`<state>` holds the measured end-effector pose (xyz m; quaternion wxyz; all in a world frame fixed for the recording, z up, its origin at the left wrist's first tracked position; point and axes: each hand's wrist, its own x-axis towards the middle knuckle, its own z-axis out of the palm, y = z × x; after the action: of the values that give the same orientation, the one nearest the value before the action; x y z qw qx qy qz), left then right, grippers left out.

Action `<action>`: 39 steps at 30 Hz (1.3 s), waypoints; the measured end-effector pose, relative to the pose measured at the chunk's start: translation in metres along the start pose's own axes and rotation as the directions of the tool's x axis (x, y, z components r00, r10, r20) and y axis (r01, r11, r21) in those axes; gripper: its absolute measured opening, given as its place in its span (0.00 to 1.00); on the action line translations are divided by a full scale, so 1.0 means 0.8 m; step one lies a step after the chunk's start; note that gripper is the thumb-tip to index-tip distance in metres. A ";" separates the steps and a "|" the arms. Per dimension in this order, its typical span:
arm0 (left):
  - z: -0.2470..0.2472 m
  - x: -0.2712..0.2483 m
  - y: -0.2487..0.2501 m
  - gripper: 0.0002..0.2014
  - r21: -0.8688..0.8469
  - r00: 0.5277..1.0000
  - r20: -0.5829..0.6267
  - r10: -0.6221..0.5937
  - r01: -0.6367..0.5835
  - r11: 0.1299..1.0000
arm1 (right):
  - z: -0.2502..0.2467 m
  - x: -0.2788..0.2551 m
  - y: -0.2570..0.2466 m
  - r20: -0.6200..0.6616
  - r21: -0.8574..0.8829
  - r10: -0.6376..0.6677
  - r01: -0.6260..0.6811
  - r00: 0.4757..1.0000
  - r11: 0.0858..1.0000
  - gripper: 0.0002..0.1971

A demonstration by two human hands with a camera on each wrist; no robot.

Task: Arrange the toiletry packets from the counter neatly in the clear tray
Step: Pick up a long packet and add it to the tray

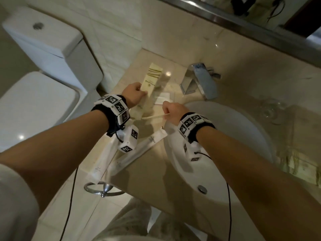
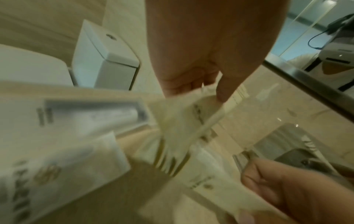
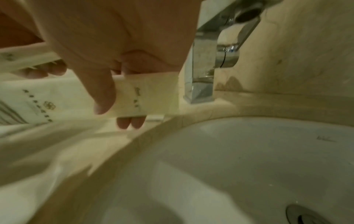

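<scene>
Presently both hands are occupied over the desk beside the basin. The left hand (image 1: 132, 94) pinches the near end of a long cream packet with gold stripes (image 1: 152, 79), which slants over the clear tray (image 1: 171, 82); the tray stands on the desk (image 1: 145, 164) between the toilet side and the tap (image 1: 198, 79), its walls hard to make out against the stone. The right hand (image 1: 172, 110) pinches a second, narrow cream packet (image 3: 145, 95) between thumb and fingers, close to the rim of the basin (image 1: 243, 136). Two white sleeved packets (image 1: 139, 152) lie crossed at the near edge of the desk, under the left wrist, and appear to overhang the edge. Risks, as judged: the tray's near-invisible walls could be struck by the striped packet's far end, tipping or shifting the tray; the packet may land askew across a wall rather than flat inside. The right hand's grip is light and sits beside the basin, so a slip would likely send that packet into the bowl. The left wrist unit hangs just above the white packets, and a sweep of the forearm could knock them to the floor. Both wrist views are blurred, so finer contact cannot be confirmed.
</scene>
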<state>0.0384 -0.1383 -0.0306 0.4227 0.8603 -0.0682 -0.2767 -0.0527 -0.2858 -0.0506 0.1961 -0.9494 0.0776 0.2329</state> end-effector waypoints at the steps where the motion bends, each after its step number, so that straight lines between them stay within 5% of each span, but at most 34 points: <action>1: -0.007 -0.003 0.005 0.08 0.012 1.000 -0.030 0.008 -0.007 1.000 | -0.008 -0.004 0.000 0.014 0.044 0.003 -0.003 1.000 0.999 0.08; 5: -0.029 -0.013 0.029 0.14 0.010 0.993 -0.116 0.021 -0.020 1.000 | -0.036 -0.020 0.004 -0.026 0.183 0.000 0.005 1.000 0.983 0.09; 11: -0.028 -0.040 0.080 0.19 0.044 0.992 0.031 0.122 -0.123 0.991 | -0.076 -0.074 0.024 -0.107 0.526 0.038 0.024 0.994 0.850 0.06; 16: 0.003 -0.056 0.133 0.14 0.078 0.942 0.120 0.315 -0.325 0.943 | -0.111 -0.133 0.056 -0.200 0.644 0.109 0.047 0.974 0.763 0.07; 22: 0.079 -0.077 0.185 0.14 0.135 0.919 0.201 0.339 -0.369 0.920 | -0.128 -0.216 0.130 -0.261 0.732 0.244 0.026 0.934 0.681 0.10; 28: 0.182 -0.102 0.230 0.08 0.180 0.899 0.255 0.356 -0.405 0.896 | -0.118 -0.312 0.223 -0.258 0.867 0.470 -0.012 0.844 0.498 0.10; 31: 0.231 -0.114 0.245 0.05 0.172 0.865 0.369 0.341 -0.424 0.889 | -0.106 -0.349 0.268 -0.192 0.956 0.579 0.019 0.792 0.291 0.18; 34: 0.281 -0.129 0.258 0.09 0.169 0.831 0.431 0.351 -0.457 0.873 | -0.091 -0.381 0.300 -0.144 0.989 0.669 0.123 0.729 0.080 0.10; 36: 0.315 -0.140 0.265 0.08 0.175 0.804 0.471 0.362 -0.488 0.855 | -0.079 -0.399 0.324 -0.122 0.986 0.727 0.164 0.675 0.013 0.05; 39: 0.363 -0.150 0.273 0.09 0.180 0.763 0.540 0.356 -0.518 0.836 | -0.057 -0.423 0.362 -0.095 0.981 0.808 0.193 0.582 -0.023 0.11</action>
<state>-0.1917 -0.4350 0.0446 0.3002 0.7785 -0.4168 -0.3607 -0.4009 -0.5494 0.0495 0.6581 -0.4959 0.5220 -0.2200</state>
